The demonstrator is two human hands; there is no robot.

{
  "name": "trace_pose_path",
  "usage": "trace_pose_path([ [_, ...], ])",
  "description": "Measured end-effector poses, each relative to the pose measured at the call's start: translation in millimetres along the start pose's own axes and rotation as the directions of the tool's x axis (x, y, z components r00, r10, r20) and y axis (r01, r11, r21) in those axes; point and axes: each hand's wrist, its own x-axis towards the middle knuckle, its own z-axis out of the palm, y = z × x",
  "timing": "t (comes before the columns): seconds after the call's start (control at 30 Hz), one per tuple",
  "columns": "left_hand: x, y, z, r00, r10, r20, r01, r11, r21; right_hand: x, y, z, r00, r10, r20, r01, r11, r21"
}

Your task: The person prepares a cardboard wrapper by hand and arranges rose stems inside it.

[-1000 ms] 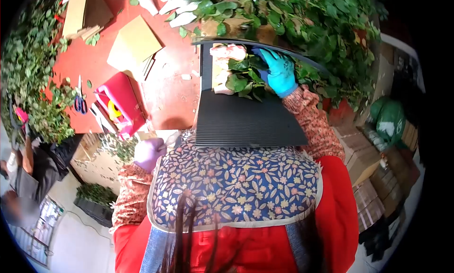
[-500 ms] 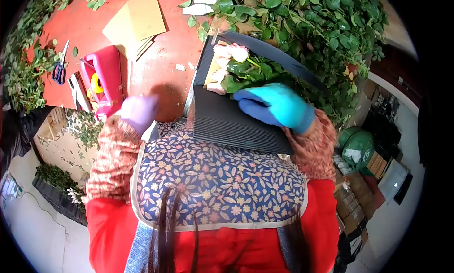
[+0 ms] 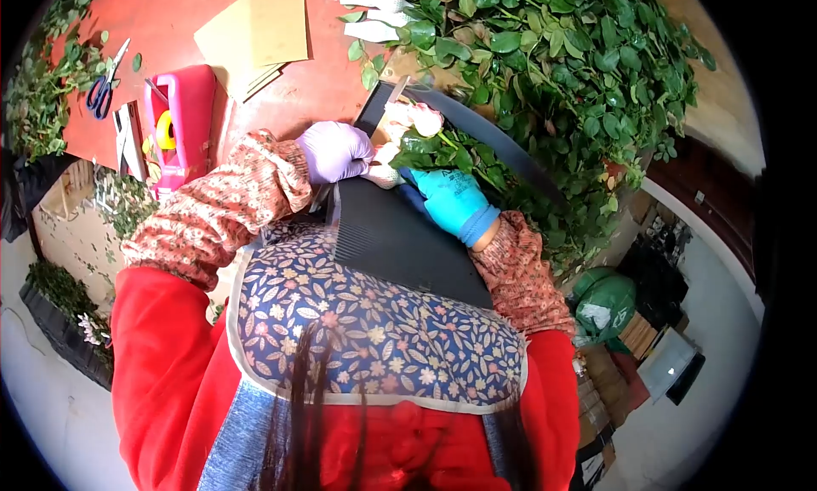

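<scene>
Between the red table (image 3: pixel 323 95) and the floral apron (image 3: pixel 374 329), a black ribbed sheet (image 3: pixel 408 240) lies slanting, with pale pink roses (image 3: pixel 417 118) on its upper part. The work looks partway along: several blooms are already laid near one edge, heads towards the person's left, leafy stems running right. The sheet's curved far side (image 3: pixel 511 142) stands raised behind the stems, and the near part lies open, not folded over the flowers, so closing it appears undone. How many roses are in place is hard to count (leaves and gloves cover some).

The left hand (image 3: pixel 334 152), in a lavender glove, has its fingers curled in at the lowest bloom (image 3: pixel 383 176); whether they pinch it, I cannot tell. The right hand (image 3: pixel 449 200), in a teal glove, is beside that bloom and the leaves, its fingertips partly hidden, so its grasp is unclear too. White sleeves (image 3: pixel 372 30) and card pieces (image 3: pixel 277 25) lie unused beyond.
</scene>
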Motion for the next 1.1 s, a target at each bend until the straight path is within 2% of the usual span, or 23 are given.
trace_pose_path([
  [0.07,0.3,2.7,-2.1,0.997,0.022,-0.071,-0.023,1.0,-0.012,0.0,8.4,10.7,0.999,-0.002,0.043,0.003,1.0,-0.027],
  [0.17,2.0,2.6,-8.4,0.996,-0.038,-0.084,0.049,0.991,0.121,2.3,11.0,14.1,0.997,0.001,0.082,0.005,0.998,-0.07],
  [0.2,0.2,3.2,-10.2,0.995,-0.036,-0.093,0.047,0.992,0.116,1.1,16.4,19.0,0.995,-0.006,0.098,0.014,0.997,-0.082],
  [0.27,-4.9,9.6,-17.2,0.999,-0.032,-0.031,0.034,0.996,0.086,-1.5,26.5,29.7,0.992,-0.012,0.122,0.024,0.995,-0.096],
  [0.33,-8.2,22.2,-24.3,0.989,0.123,-0.078,-0.114,0.987,0.109,0.0,25.5,25.9,0.996,-0.026,0.082,0.032,0.996,-0.078],
  [0.4,0.8,29.1,-28.5,0.947,0.319,-0.035,-0.317,0.947,0.041,-1.6,20.7,16.1,0.995,-0.047,0.091,0.05,0.998,-0.031],
  [0.43,9.2,22.8,-19.2,0.909,0.412,-0.056,-0.413,0.911,0.011,-2.2,15.4,12.4,0.999,-0.015,0.038,0.014,0.999,0.045],
  [0.47,18.9,21.8,-16.1,0.897,0.442,0.015,-0.442,0.895,0.067,-2.7,14.0,12.0,0.999,-0.009,0.035,0.008,0.999,0.046],
  [0.53,38.8,38.9,-20.4,0.899,0.31,0.31,-0.385,0.896,0.221,-3.1,12.2,10.0,1.0,-0.007,-0.021,0.009,0.993,0.122],
  [0.6,58.3,52.8,-20.8,0.854,0.181,0.487,-0.363,0.879,0.309,-4.8,7.6,4.4,0.999,0.051,0.003,-0.051,0.988,0.144],
  [0.7,70.6,46.6,-10.6,0.822,0.189,0.538,-0.394,0.87,0.297,-6.2,8.9,5.2,0.999,0.04,-0.027,-0.034,0.98,0.198],
  [0.77,63.7,46.8,-4.8,0.881,0.199,0.428,-0.307,0.93,0.201,-6.4,10.8,3.6,0.998,0.022,0.059,-0.037,0.965,0.259],
  [0.8,59.6,45.8,-0.6,0.906,0.227,0.357,-0.317,0.924,0.215,-5.3,12.6,4.6,0.998,0.032,0.048,-0.043,0.963,0.266],
  [0.87,58.9,45.4,4.1,0.911,0.192,0.366,-0.291,0.927,0.238,-3.9,14.5,5.9,0.985,0.051,0.164,-0.089,0.968,0.234],
  [0.97,55.8,45.9,0.9,0.89,0.229,0.394,-0.334,0.916,0.221,-6.2,23.1,16.5,0.994,-0.01,0.111,-0.005,0.991,0.13],
  [1.1,52.7,42.2,-14.1,0.832,0.322,0.451,-0.449,0.869,0.207,-4.5,14.8,5.4,0.99,0.032,0.134,-0.038,0.998,0.041],
])
